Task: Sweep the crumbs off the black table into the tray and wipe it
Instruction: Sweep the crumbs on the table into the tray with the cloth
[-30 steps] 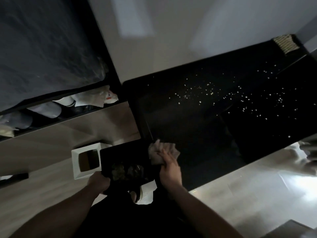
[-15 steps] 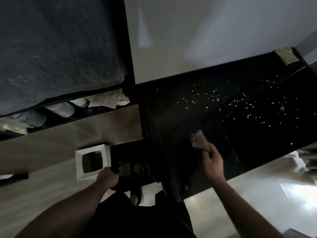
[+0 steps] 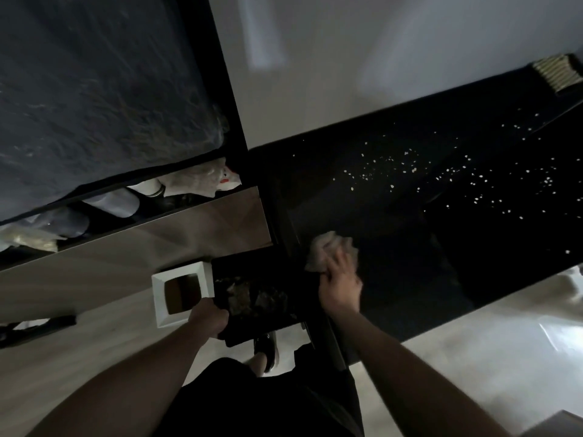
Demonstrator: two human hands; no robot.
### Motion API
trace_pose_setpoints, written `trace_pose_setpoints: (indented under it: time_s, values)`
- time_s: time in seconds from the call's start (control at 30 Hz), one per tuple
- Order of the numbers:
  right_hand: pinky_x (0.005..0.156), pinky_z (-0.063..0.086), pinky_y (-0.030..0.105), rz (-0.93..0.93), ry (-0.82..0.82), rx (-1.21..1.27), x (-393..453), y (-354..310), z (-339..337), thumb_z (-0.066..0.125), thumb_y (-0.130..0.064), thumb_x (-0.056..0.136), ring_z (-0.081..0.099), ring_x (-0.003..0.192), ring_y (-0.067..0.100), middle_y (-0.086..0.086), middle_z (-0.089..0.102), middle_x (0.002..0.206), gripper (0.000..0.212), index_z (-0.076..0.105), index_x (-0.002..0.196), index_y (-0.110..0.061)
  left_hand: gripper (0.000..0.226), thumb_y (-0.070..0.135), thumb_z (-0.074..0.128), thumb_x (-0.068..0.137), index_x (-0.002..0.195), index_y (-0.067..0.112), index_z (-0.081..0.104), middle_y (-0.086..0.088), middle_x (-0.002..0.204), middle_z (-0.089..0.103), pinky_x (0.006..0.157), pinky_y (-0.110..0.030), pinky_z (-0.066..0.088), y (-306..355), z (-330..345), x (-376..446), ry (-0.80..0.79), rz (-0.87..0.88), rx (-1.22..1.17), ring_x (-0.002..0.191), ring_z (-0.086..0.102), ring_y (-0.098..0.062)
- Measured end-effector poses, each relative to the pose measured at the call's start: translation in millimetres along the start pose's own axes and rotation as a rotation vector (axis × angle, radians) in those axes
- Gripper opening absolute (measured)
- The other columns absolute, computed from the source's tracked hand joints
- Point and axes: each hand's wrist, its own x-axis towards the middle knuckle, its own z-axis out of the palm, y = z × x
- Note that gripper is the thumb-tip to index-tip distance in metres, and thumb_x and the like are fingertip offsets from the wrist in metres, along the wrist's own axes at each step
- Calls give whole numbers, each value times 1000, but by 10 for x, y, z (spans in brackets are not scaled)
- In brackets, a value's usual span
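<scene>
Left hand [image 3: 209,320] grips tray [image 3: 303,313] lengthwise toward table [image 3: 410,279]; right hand [image 3: 340,287] clutches cloth [image 3: 328,247].

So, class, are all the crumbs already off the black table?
No: many pale crumbs lie scattered on the black table, beyond the cloth.

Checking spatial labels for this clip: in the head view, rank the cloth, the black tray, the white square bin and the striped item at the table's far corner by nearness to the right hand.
1. Cloth, under the right hand on the table.
2. Black tray, just left, held by the left hand.
3. White square bin, on the floor beyond the tray.
4. Striped item, far right corner.
</scene>
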Motion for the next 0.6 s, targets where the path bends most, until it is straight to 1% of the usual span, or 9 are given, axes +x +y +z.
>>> trace_pose_setpoints:
  time_s: [0.07,0.1,0.17,0.23,0.3,0.37,0.43,0.5,0.6]
  values:
    - [121,36,47,-50,-79,187,-218,-299,271,51,-8,92,25,157,16,-8,35,167,62,52,146,-38,13,9,57,89,82,4,67,-19,84,70,68,-43,60,72,-15,-89,20,17,2,80,71,-36]
    - [117,43,41,-26,-134,292,-345,-443,369,49,-7,93,41,150,18,-6,50,157,59,56,143,-36,16,11,57,91,78,7,65,-16,79,68,62,-36,54,116,-24,-151,31,28,3,75,69,-33]
    - [99,57,40,40,-215,438,-568,-661,499,46,-8,95,68,117,19,-3,73,122,46,64,130,-32,20,11,55,94,75,10,62,-13,75,65,52,-26,47,167,-32,-190,43,33,4,66,65,-28]
    - [94,58,40,80,-232,505,-727,-723,528,44,-10,95,71,103,13,-8,75,108,42,65,123,-34,17,12,55,96,83,9,65,-13,79,67,44,-24,45,210,-69,-209,44,19,3,63,66,-26]
    - [95,58,38,118,-191,572,-742,-678,431,46,-10,98,70,101,6,-11,74,106,39,66,120,-35,15,14,56,96,88,7,66,-13,79,67,40,-24,44,227,-126,-193,41,15,11,60,65,-26]
    - [97,57,29,128,-119,640,-644,-585,236,49,-8,101,68,104,-2,-13,73,108,35,67,122,-29,19,14,56,97,81,6,63,-12,73,64,36,-22,43,228,-174,-179,28,5,5,56,63,-24]
    - [92,52,14,112,-20,671,-460,-471,-112,51,-8,104,64,101,-16,-15,72,112,30,67,123,-26,23,14,56,97,77,4,62,-13,73,65,42,-24,49,245,-200,-145,17,2,-1,58,64,-26]
    - [87,46,7,79,132,654,-214,-335,-535,53,-8,104,61,97,-21,-12,71,112,29,67,122,-24,22,13,55,97,79,3,64,-16,77,68,52,-31,56,276,-220,-115,16,-12,-17,63,67,-30]
    - [99,47,20,72,278,585,183,-108,-1096,53,-10,104,63,102,-8,-8,70,118,29,65,128,-21,18,6,54,95,82,-1,65,-19,78,67,47,-28,52,322,-225,-67,17,-13,-22,64,67,-31]
